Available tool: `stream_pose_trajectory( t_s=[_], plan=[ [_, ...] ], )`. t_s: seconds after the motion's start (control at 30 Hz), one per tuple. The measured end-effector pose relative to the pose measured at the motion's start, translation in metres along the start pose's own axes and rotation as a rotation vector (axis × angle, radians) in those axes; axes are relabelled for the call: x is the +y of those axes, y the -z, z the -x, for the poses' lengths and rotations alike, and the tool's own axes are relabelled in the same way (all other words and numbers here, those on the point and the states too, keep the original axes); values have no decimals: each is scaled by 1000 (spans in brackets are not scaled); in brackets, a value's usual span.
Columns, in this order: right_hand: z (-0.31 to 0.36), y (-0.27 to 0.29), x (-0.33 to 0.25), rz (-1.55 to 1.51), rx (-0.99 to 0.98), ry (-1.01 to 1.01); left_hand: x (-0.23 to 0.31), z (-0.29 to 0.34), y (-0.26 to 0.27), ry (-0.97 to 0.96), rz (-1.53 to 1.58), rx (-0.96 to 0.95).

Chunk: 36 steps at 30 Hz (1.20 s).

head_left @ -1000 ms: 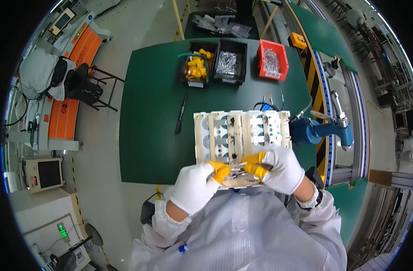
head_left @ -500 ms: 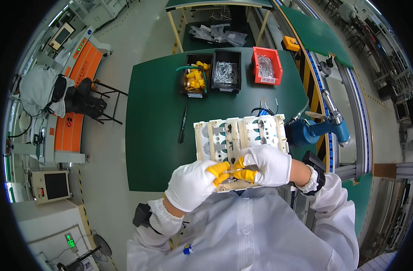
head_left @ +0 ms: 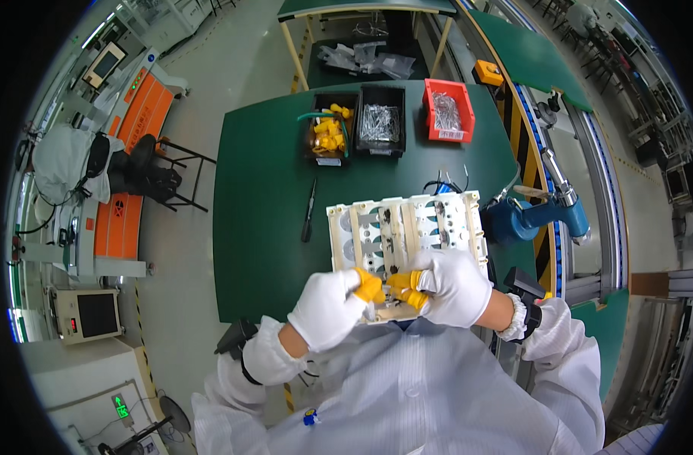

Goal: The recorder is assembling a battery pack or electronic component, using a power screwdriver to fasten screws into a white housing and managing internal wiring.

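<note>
While left hand [head_left: 327,307] slants inward, right hand [head_left: 455,287] curls.

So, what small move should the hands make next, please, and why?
Perhaps ease the right hand back slightly, leaving the left hand where it is. Their yellow glove fingertips are close together over the near part of the white frame and cover that spot, so whatever lies between them cannot be made out.

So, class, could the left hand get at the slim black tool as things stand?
Probably yes: the left hand is at the white frame, but the slim black tool lies nearby on the green table, with nothing visibly in between.
</note>
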State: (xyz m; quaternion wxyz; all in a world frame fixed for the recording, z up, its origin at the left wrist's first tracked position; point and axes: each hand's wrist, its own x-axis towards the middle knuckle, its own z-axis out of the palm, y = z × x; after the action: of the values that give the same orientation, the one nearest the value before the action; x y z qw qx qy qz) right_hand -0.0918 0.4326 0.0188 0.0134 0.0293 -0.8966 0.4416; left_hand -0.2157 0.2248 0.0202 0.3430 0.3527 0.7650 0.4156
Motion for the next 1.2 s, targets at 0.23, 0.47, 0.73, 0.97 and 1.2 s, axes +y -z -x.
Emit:
stream_pose_trajectory(
  t_s=[0.23, 0.47, 0.73, 0.97, 1.2],
  plan=[
    [-3, 9, -8, 273, 10, 8, 2, -9, 0, 349, 261, -99],
    [2, 28, -4, -236, -33, -262, -4, -3, -1, 63, -110, -2],
    [-3, 20, -12, 12, -68, -143, -15, 8, -5, -161, -254, 118],
    [-4, 16, 1, 36, -48, -228, -6, 15, -5, -206, -435, 159],
    [-8, 17, -9, 249, -98, -151, 19, -5, 1, -91, -419, 171]
  ],
)
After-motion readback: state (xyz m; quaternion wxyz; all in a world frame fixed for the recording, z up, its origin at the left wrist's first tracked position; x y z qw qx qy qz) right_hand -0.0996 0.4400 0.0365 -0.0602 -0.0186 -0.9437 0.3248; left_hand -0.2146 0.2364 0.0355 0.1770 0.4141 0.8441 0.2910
